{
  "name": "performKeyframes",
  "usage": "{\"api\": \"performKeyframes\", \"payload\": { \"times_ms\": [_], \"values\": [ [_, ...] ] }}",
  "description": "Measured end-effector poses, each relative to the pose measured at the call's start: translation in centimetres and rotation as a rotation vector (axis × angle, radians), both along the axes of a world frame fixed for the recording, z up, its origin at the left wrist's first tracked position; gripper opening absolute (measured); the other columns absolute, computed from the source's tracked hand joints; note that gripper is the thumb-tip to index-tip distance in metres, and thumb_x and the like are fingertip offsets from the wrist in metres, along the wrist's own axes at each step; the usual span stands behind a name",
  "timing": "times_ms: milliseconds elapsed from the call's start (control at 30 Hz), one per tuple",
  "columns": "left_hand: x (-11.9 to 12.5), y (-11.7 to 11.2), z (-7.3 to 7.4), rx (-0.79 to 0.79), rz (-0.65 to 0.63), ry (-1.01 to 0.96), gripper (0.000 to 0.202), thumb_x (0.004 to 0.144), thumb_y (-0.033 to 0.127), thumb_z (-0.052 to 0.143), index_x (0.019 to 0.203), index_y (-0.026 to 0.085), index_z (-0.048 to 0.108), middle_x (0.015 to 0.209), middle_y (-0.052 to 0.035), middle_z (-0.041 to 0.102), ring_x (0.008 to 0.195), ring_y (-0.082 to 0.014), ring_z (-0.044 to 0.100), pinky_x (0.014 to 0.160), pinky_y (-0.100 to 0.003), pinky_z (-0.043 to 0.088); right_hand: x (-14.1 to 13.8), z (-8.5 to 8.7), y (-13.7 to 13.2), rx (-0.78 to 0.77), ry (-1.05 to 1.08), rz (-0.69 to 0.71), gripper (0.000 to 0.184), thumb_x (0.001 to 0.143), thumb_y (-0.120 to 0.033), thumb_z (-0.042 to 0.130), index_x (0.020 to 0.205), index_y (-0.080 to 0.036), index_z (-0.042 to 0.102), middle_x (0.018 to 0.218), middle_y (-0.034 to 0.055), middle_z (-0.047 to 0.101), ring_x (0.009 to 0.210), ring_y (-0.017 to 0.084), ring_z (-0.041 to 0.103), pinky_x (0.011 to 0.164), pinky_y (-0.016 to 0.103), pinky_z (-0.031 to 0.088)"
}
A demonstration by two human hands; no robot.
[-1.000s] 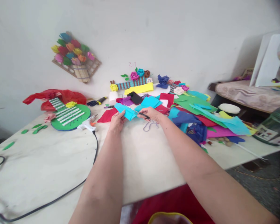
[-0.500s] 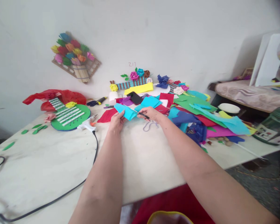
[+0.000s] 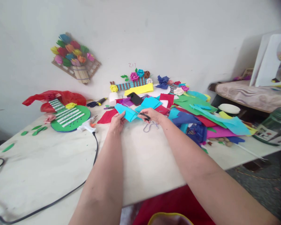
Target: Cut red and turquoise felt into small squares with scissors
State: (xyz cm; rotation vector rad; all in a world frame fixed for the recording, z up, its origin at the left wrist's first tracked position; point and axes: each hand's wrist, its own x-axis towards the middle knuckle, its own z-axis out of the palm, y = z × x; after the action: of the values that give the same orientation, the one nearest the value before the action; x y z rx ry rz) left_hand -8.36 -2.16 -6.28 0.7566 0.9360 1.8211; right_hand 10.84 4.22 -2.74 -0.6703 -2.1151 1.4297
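Between thumb and fingers, my left hand [image 3: 118, 122] grips the left end of a folded sheet of light-blue paper [image 3: 129, 115] above the table. My right hand [image 3: 150, 115] is closed around the dark handles of a pair of scissors [image 3: 145, 117]. The scissors' thin blades point left and lie against the upper side of the paper. Whether they are cutting into it, I cannot tell. Another piece of light-blue paper [image 3: 151, 102] lies just behind my right hand, close to a black phone [image 3: 135, 98]. Below the right hand is a thin purple cord [image 3: 150, 126].
On the left lie a white glue gun [image 3: 87, 126] with a black cable and a round green craft piece [image 3: 70, 117]. Coloured paper sheets [image 3: 201, 107] pile up at right, before a large glass jar [image 3: 273, 128]. Pliers [image 3: 97, 102] rest behind. Paper flowers [image 3: 71, 51] hang on the wall.
The scissors have turned a little in my right hand, and their blades now show more clearly over the paper. My left hand keeps its hold in nearly the same place.
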Motion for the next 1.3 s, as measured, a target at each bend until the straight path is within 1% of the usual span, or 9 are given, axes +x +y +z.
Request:
{"api": "performKeyframes", "payload": {
  "times_ms": [67, 300, 500, 633, 833, 1000, 1133, 1300],
  "values": [
    [0.0, 0.0, 0.0, 0.007, 0.0, -0.004, 0.013, 0.07, 0.016, 0.067, 0.081, 0.011, 0.063, 0.077, -0.0072, 0.07, 0.068, -0.0168, 0.067, 0.073, -0.031, 0.056, 0.1, 0.1, -0.1, 0.009, -0.011, -0.012, 0.029, 0.063, -0.039, 0.07, 0.067, -0.013, 0.056, 0.046, -0.0057, 0.05, 0.035, 0.005, 0.04, 0.033, 0.018, 0.033],
    [0.0, 0.0, 0.0, -0.005, -0.003, 0.007, 0.011, 0.072, 0.016, 0.065, 0.08, 0.01, 0.063, 0.078, -0.0084, 0.07, 0.072, -0.0184, 0.067, 0.075, -0.032, 0.055, 0.1, 0.0, 0.0, 0.018, -0.02, -0.037, 0.034, 0.058, -0.041, 0.073, 0.072, -0.012, 0.06, 0.046, -0.0054, 0.049, 0.034, 0.005, 0.039, 0.032, 0.018, 0.031],
    [0.1, -0.1, 0.2, -0.002, -0.008, 0.018, 0.009, 0.072, 0.016, 0.065, 0.079, 0.01, 0.063, 0.078, -0.0083, 0.07, 0.074, -0.0189, 0.067, 0.075, -0.032, 0.055, 0.0, 0.1, 0.0, 0.02, 0.002, -0.042, 0.037, 0.055, -0.043, 0.074, 0.069, -0.012, 0.059, 0.044, -0.0063, 0.047, 0.034, 0.004, 0.036, 0.031, 0.018, 0.029],
    [0.1, -0.1, 0.1, -0.008, -0.001, 0.024, 0.011, 0.072, 0.017, 0.065, 0.081, 0.011, 0.063, 0.078, -0.0085, 0.07, 0.076, -0.0196, 0.067, 0.075, -0.032, 0.055, 0.0, 0.0, 0.1, 0.029, 0.02, -0.04, 0.037, 0.054, -0.043, 0.075, 0.068, -0.012, 0.06, 0.044, -0.0068, 0.046, 0.034, 0.003, 0.034, 0.031, 0.017, 0.026],
    [0.0, -0.1, 0.1, -0.009, 0.002, 0.008, 0.011, 0.072, 0.016, 0.065, 0.08, 0.01, 0.063, 0.078, -0.0082, 0.07, 0.072, -0.0183, 0.067, 0.075, -0.032, 0.055, -0.1, -0.5, 0.6, 0.06, 0.028, -0.04, 0.033, 0.056, -0.039, 0.074, 0.072, -0.012, 0.063, 0.046, -0.007, 0.047, 0.034, 0.003, 0.033, 0.032, 0.017, 0.024],
    [0.2, -0.2, 0.2, -0.017, 0.006, 0.007, 0.013, 0.071, 0.016, 0.066, 0.081, 0.01, 0.063, 0.079, -0.0089, 0.07, 0.076, -0.0198, 0.067, 0.076, -0.033, 0.055, 0.0, 0.0, 0.1, 0.018, 0.02, -0.048, 0.034, 0.055, -0.039, 0.075, 0.07, -0.013, 0.06, 0.045, -0.0068, 0.047, 0.033, 0.004, 0.035, 0.031, 0.018, 0.027],
    [0.2, -0.2, 0.3, -0.017, 0.003, 0.022, 0.013, 0.071, 0.017, 0.066, 0.083, 0.01, 0.064, 0.082, -0.01, 0.07, 0.077, -0.0204, 0.067, 0.076, -0.033, 0.055, 0.1, 0.6, -0.5, 0.001, 0.014, -0.022, 0.033, 0.061, -0.041, 0.071, 0.063, -0.014, 0.053, 0.043, -0.0059, 0.047, 0.034, 0.005, 0.038, 0.031, 0.018, 0.03],
    [0.2, -0.2, 0.3, -0.013, -0.01, 0.026, 0.015, 0.07, 0.017, 0.067, 0.082, 0.01, 0.063, 0.081, -0.0095, 0.07, 0.076, -0.02, 0.067, 0.075, -0.033, 0.055, 0.3, 0.4, -0.3, 0.013, 0.002, 0.005, 0.034, 0.064, -0.042, 0.07, 0.06, -0.014, 0.051, 0.044, -0.0056, 0.048, 0.033, 0.005, 0.04, 0.031, 0.017, 0.031]
  ]
}}
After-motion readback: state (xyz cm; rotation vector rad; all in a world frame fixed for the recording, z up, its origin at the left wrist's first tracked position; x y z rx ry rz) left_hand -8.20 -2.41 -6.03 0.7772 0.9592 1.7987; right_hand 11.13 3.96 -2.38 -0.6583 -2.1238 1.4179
